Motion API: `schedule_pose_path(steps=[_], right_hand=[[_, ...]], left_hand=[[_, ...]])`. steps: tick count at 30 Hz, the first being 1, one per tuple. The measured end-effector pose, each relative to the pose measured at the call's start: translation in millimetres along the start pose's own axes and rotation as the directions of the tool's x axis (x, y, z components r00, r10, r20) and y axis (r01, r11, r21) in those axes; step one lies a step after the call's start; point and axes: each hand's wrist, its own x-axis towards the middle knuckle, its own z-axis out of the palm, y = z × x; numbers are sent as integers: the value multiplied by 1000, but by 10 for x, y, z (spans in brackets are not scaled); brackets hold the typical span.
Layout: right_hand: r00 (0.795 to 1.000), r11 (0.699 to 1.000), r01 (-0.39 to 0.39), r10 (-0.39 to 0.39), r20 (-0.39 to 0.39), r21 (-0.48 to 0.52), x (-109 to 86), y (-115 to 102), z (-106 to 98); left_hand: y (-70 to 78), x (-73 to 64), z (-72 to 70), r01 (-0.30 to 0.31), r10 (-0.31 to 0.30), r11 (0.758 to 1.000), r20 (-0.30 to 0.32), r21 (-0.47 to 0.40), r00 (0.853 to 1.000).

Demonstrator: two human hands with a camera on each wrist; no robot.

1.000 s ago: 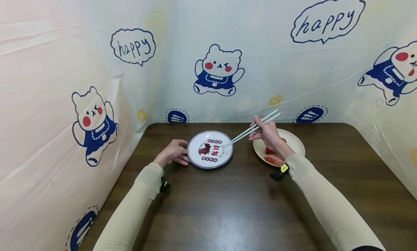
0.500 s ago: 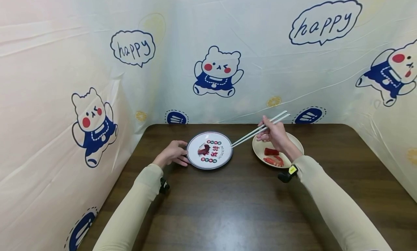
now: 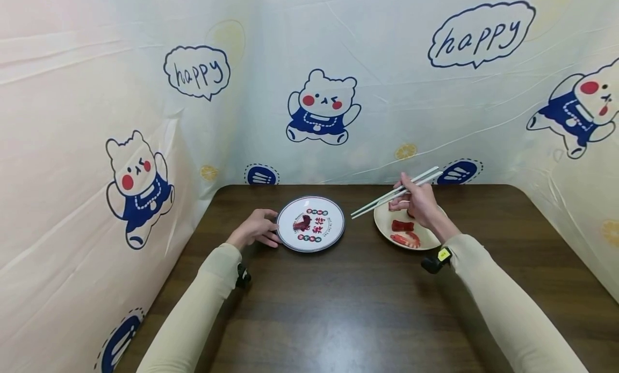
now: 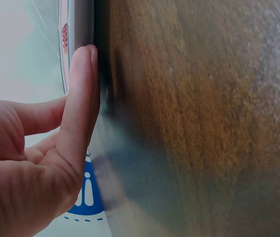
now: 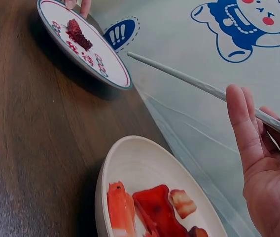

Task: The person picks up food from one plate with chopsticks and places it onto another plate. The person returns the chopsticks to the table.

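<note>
With the printed plate [image 3: 309,203] steadied by the left hand [image 3: 254,227], fingers nearly straight, the chopsticks [image 5: 194,81] pinched in the right hand [image 3: 422,201] are best parted above the food pieces [image 3: 402,226] on the cream plate [image 3: 383,217].

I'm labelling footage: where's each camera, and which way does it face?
Head: worn on head, facing forward and down at printed plate and cream plate; left hand, right hand, sleeves show.
Left wrist: on that wrist, facing printed plate's edge; left hand shows.
Right wrist: on that wrist, facing both plates; right hand, left fingers show.
Head and right wrist share both plates.
</note>
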Motion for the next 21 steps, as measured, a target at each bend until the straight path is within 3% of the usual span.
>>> schedule_pose_path(steps=[7, 21], right_hand=[[1000, 998, 3, -4, -15, -58, -71, -61, -134], [999, 999, 36, -36, -31, -10, -169, -122, -280]], left_hand=[[-2, 14, 4, 5, -5, 1000, 1, 1, 1000], [4, 8, 9, -1, 1, 1000, -2, 10, 1000]])
